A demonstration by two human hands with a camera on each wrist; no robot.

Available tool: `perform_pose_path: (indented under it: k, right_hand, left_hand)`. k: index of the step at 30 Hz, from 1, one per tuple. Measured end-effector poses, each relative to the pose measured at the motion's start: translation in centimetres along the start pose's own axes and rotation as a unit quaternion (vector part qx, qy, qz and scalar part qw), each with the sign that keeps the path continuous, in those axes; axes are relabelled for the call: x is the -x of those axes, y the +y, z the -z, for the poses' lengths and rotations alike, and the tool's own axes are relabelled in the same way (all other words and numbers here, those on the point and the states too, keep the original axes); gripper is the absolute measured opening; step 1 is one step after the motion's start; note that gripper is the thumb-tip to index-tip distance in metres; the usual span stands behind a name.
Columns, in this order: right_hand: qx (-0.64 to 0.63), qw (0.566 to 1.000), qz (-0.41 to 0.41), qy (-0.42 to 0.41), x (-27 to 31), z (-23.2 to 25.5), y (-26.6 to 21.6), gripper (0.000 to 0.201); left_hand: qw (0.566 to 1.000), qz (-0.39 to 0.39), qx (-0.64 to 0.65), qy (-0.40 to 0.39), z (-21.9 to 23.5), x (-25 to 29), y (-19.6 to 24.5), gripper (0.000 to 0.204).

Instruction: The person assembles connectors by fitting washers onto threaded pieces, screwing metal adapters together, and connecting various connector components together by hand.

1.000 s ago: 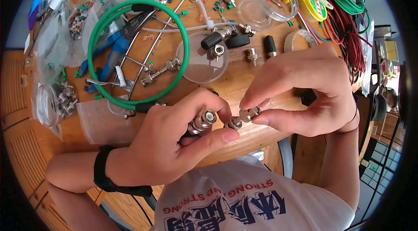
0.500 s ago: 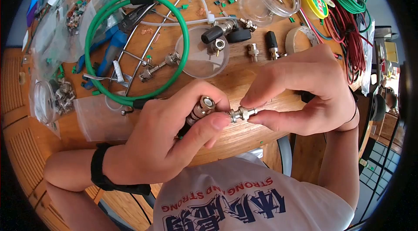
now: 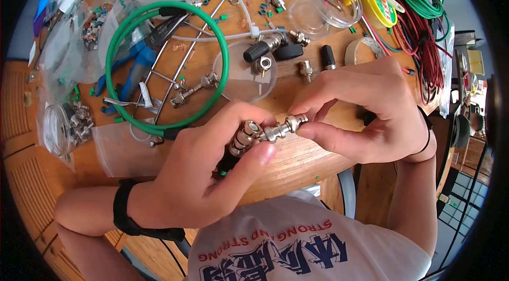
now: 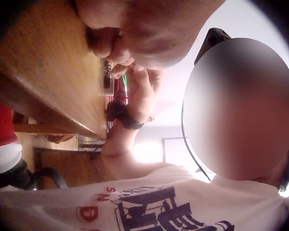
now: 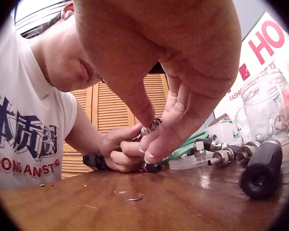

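Note:
My left hand (image 3: 196, 164) grips a metal BNC connector (image 3: 245, 135) with a black body, its round open end facing up beside the index finger. The same hand's thumb and index finger also hold the inner end of a second silver BNC connector (image 3: 281, 129), which points up and to the right. My right hand (image 3: 366, 116) has thumb and index fingertips at the outer end of that second connector, pinching it. In the right wrist view the connector's end (image 5: 156, 122) shows between the fingers, close over the table (image 5: 106, 204). The left wrist view hides both connectors behind the hand.
A green cable loop (image 3: 227, 63) lies at the left, over blue-handled pliers (image 3: 139, 66). Behind the hands are a clear lid (image 3: 233, 82), loose connectors (image 3: 305, 70), a tape roll (image 3: 356, 50) and a clear jar (image 3: 318, 10). Red wires (image 3: 429, 63) are bundled at the right.
The second connector has tilted from near level to pointing up and right, and more of its length shows. The right fingertips have shifted slightly up with its outer end.

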State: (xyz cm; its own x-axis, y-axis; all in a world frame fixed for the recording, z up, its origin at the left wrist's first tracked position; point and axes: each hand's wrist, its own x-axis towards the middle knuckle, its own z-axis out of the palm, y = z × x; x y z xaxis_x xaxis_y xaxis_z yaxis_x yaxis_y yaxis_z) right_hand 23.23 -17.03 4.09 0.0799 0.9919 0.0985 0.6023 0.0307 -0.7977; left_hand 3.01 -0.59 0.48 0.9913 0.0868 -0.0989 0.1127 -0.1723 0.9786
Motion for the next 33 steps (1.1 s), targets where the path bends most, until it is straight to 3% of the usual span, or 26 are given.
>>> perform_pose_path:
  k: [1,11,13,19,25,29,31,33]
  right_hand:
    - [0.002,1.000,0.002,0.001,-0.06,0.07,0.05,0.018]
    - [0.001,0.999,0.033,-0.008,-0.23,0.02,-0.17,0.020]
    - [-0.004,0.999,0.047,0.008,-0.24,-0.15,-0.08,0.019]
    - [-0.022,0.997,0.069,-0.018,-0.38,-0.26,0.00,0.016]
    - [-0.016,0.995,0.090,-0.031,-0.45,-0.47,0.56,0.015]
    - [-0.019,0.995,0.094,-0.010,-0.30,-0.35,0.28,0.014]
    - [-0.020,0.995,0.095,0.004,-0.39,-0.17,0.11,0.014]
    - [-0.020,0.993,0.105,0.054,-0.46,0.16,0.15,0.015]
  left_hand:
    - [0.999,0.049,0.014,-0.015,0.13,0.12,0.37,0.019]
    - [1.000,-0.012,0.013,0.021,-0.37,-0.07,-0.15,0.016]
    - [0.999,0.021,0.002,-0.025,-0.16,-0.13,0.21,0.018]
    - [0.999,-0.022,-0.001,-0.023,-0.43,-0.29,-0.09,0.020]
    - [1.000,-0.014,-0.012,-0.024,-0.34,-0.48,0.42,0.017]
    - [1.000,-0.008,0.002,-0.011,-0.42,-0.27,0.19,0.015]
    - [0.999,0.008,-0.008,-0.045,0.12,-0.25,0.13,0.013]
    - [0.999,0.003,-0.011,-0.044,0.01,-0.26,0.17,0.013]
